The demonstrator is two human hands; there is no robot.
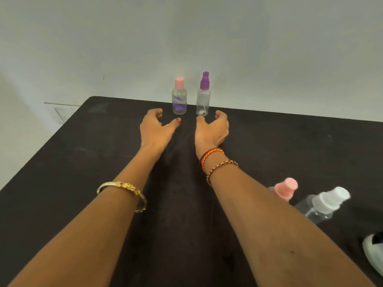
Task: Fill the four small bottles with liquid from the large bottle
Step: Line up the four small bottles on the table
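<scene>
Both hands reach for far table (pixel 62 162) edge: left hand (pixel 154 129) near pink-capped bottle (pixel 179 98), right hand (pixel 213 129) beside purple spray bottle (pixel 203 98). Fingers open, curled, holding nothing. Grip bodies low, keep upright; two more bottles (pixel 323 204) at right edge

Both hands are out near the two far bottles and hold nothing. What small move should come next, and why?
Probably close the right hand around the clear purple-topped spray bottle. Its curled fingers sit beside the base, apart from it. The left hand is also open, near the clear pink-capped bottle.
</scene>
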